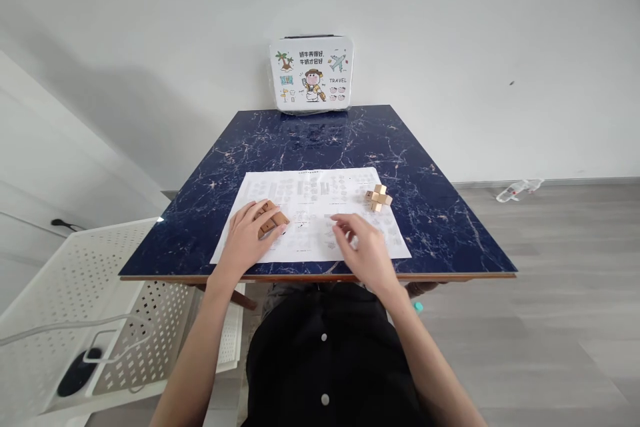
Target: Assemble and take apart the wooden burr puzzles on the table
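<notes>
My left hand [245, 240] is laid around a brown wooden block puzzle [266, 219], thumb on the near side and fingers across its top and left. Dark marks show on the puzzle's pieces, part of which my fingers cover. My right hand [364, 243] hovers over or rests on the printed sheet [310, 247]; I cannot tell which. Its thumb and curved index finger are apart, with nothing visible between them. Just beyond it, at the sheet's right side, a lighter wooden interlocking burr puzzle [379, 198] stands, with a dark mark on one end.
The dark blue marbled table [310, 140] carries a white cartoon-printed case [313, 73] upright against the wall. A white perforated cart [70, 300] with a cable stands left of the table. A clear plastic item [519, 191] lies on the floor at right.
</notes>
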Available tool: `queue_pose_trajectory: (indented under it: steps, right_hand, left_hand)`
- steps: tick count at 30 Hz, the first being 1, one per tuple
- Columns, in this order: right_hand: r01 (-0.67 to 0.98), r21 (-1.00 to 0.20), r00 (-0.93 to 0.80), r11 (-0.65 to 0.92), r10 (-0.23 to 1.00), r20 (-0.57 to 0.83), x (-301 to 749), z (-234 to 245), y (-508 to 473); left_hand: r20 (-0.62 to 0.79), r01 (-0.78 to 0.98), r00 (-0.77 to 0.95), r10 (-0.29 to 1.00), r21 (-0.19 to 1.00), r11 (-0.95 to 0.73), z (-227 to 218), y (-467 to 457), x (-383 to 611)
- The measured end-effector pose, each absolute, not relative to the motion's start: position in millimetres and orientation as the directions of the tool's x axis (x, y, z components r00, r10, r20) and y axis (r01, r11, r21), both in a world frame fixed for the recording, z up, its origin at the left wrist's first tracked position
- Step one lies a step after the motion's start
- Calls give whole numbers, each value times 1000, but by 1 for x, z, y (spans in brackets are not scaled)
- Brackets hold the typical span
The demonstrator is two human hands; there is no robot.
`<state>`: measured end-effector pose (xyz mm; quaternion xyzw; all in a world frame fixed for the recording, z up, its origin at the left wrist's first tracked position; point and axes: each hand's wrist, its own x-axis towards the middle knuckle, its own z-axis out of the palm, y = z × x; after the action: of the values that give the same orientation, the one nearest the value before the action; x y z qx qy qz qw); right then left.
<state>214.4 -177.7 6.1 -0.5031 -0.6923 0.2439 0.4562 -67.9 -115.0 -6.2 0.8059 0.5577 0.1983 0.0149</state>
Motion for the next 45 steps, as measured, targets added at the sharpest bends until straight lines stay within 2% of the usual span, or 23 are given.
queue_pose_trajectory:
  steps: [3, 6, 10, 16, 24, 29, 34, 41, 45]
  right_hand:
    - [512, -808, 106, 290, 913, 395, 243, 0, -180]
    - [541, -806, 287, 239, 849, 444, 262, -8, -177]
    - [594, -776, 372, 211, 783, 498, 274, -17, -169]
    - [643, -733, 347, 223, 768, 538, 277, -26, -163]
    - [610, -757, 208, 232, 876, 435, 277, -33, -160]
    - [622, -745, 157, 241, 894, 420, 274, -31, -162]
    - [600, -767, 181, 230, 894, 409, 272, -31, -164]
    - [582, -774, 254, 251, 848, 466, 274, -29, -166]
    - [464, -832, 210, 303, 875, 436, 272, -23, -174]
  left_hand:
    - [297, 897, 276, 914, 261, -356, -6, -114, -70]
    - [302, 908, 232, 925, 274, -317, -8, -113, -73]
    - [341, 917, 162, 926, 294, -268, -14, -110, -79]
    - [404, 935, 86, 911, 283, -214, -19, -109, -84]
    - [401, 923, 82, 912, 316, -222, -20, -112, -85]
    - [398, 925, 87, 913, 309, -223, -19, -113, -85]
    - [365, 944, 68, 929, 277, -178, -19, -113, -83]
    - [400, 937, 86, 912, 279, -211, -21, -114, -83]
    - [470, 930, 112, 875, 261, -259, -16, -116, -81]
